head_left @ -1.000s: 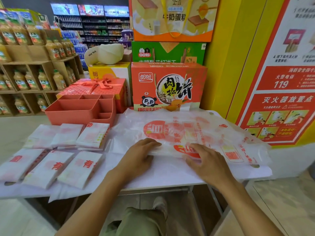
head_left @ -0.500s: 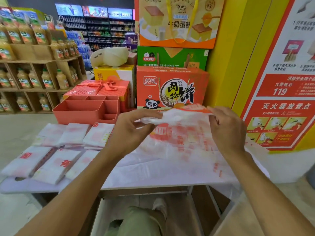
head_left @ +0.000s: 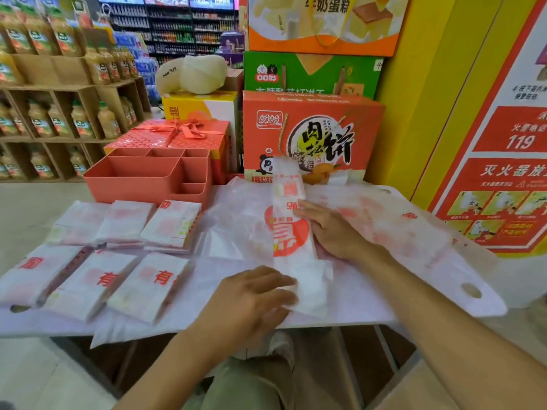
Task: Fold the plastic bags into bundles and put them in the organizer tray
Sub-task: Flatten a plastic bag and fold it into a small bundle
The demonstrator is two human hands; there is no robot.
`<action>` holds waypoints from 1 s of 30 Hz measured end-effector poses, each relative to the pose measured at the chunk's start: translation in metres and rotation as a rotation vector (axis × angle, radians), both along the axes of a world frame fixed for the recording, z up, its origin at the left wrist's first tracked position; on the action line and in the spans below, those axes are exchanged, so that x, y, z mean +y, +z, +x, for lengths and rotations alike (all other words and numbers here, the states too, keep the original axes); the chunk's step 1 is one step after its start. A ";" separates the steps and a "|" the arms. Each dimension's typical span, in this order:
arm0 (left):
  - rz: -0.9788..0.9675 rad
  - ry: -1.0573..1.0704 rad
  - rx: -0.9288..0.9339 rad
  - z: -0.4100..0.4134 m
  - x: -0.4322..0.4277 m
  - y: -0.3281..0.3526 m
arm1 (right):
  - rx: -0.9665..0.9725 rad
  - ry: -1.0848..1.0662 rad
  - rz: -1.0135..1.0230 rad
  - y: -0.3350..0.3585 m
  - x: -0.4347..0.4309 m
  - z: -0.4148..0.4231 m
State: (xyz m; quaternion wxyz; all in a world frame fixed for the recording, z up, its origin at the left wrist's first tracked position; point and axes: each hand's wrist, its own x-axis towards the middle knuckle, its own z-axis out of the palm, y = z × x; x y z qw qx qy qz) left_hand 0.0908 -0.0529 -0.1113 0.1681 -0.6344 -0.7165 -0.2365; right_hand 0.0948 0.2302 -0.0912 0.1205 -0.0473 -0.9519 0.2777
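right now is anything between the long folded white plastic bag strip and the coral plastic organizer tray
Nothing tall. The left hand and right hand touch the bag strip; the organizer tray sits back left. Only flat folded bundles lie before it, likely easy to pass over.

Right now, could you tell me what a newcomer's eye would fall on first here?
A long folded bag strip lies centrally, the right hand flat against its side and the left hand on its near end. Six folded bundles lie to its left, before the red organizer tray.
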 end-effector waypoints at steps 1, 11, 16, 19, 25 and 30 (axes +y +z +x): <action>-0.048 0.018 -0.032 0.000 0.001 -0.002 | -0.057 0.011 0.026 -0.007 0.000 -0.001; -0.194 0.162 -0.215 -0.004 0.005 -0.006 | 0.024 -0.100 -0.213 0.016 -0.014 0.055; -0.177 0.197 -0.309 -0.005 0.006 -0.006 | 0.031 -0.089 -0.110 0.005 -0.036 0.131; -0.192 0.217 -0.354 -0.005 0.006 -0.007 | -0.050 0.018 -0.036 -0.011 -0.042 0.139; -0.168 0.226 -0.453 -0.007 0.005 -0.004 | -0.116 0.040 0.072 -0.021 -0.047 0.131; -0.187 0.236 -0.408 -0.009 0.007 -0.004 | -0.083 0.006 0.014 -0.019 -0.056 0.124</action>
